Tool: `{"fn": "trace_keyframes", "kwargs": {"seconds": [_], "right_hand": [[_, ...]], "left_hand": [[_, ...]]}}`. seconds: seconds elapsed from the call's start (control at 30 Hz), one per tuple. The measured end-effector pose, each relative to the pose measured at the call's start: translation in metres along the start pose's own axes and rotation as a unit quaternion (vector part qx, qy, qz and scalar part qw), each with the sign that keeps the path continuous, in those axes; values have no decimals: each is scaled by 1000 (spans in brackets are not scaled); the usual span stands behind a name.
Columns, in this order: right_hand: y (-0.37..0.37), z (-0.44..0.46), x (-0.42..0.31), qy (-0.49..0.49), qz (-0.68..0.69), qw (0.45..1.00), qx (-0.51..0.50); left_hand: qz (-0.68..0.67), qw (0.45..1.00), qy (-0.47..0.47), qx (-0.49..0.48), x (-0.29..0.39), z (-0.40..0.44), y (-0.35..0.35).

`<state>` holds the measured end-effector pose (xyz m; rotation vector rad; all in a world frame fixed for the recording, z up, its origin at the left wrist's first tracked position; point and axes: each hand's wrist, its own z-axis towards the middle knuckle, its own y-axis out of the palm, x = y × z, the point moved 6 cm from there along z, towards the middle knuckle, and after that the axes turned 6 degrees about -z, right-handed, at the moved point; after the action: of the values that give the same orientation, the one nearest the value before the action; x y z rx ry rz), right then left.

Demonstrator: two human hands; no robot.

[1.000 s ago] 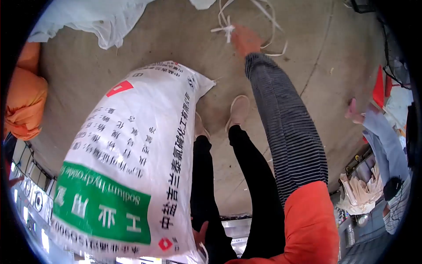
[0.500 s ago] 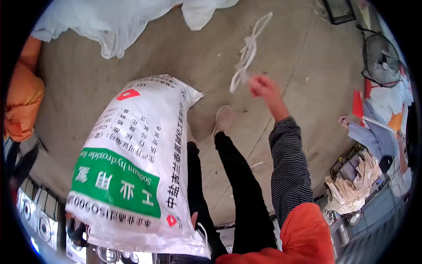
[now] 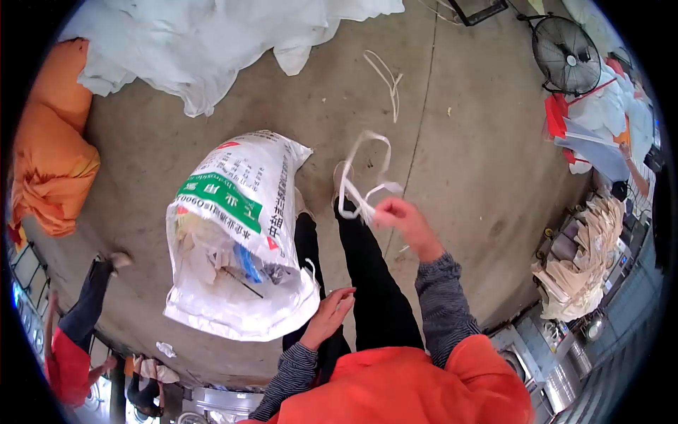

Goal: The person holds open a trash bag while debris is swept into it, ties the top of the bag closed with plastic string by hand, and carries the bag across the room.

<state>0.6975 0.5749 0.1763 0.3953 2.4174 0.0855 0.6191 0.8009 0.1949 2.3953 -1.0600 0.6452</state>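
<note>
On the bare floor [image 3: 466, 184], seen through the head view, a person in an orange top [image 3: 402, 389] and black trousers [image 3: 378, 304] is standing by a white sack [image 3: 227, 203]. It is sitting at the person's left, its open mouth gaping toward them and its green band facing up; how far it is leaning, I cannot tell. Some jumbled contents [image 3: 205, 244] are showing inside, with a blue piece [image 3: 246, 264] among them.

The right hand [image 3: 408, 222] is pinching a knotted white strap [image 3: 366, 212], fingers curled in tight, and the strap's loop is hanging out in front of one leg. The left hand [image 3: 330, 318] is resting wide, fingers stretched out, just beside the sack's rim; whether it is touching, I cannot tell.

Farther forward, another pale loop [image 3: 393, 88] is lying on the floor. White cloth [image 3: 183, 42] is spreading at the far left, an orange bundle [image 3: 53, 155] is slumping beside it, and a black fan [image 3: 568, 58] is standing off to the right.
</note>
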Motion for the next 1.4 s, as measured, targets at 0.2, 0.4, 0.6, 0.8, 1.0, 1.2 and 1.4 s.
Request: {"fn": "trace_keyframes", "kwargs": {"seconds": [0.2,0.4,0.6,0.8,1.0,1.2,1.4], "right_hand": [[56,-84,-23,-46,19,999,-19],[79,-140,-50,-86,62,994,-28],[92,-181,-103,-145,25,986,-74],[103,-216,-132,-181,-48,974,-131],[127,-243,-144,-205,-112,956,-179],[156,-281,-171,-249,-80,950,-169],[171,-315,-195,-246,-94,943,-201]], "left_hand": [[-430,898,86,-33,92,-27,-6],[-173,971,94,133,145,-73,-37],[-146,965,193,103,204,-121,-30],[-143,963,218,70,237,-164,-27],[-131,968,207,52,240,-206,-29],[-179,937,288,88,246,-237,-28],[-156,931,323,73,258,-253,-17]]}}
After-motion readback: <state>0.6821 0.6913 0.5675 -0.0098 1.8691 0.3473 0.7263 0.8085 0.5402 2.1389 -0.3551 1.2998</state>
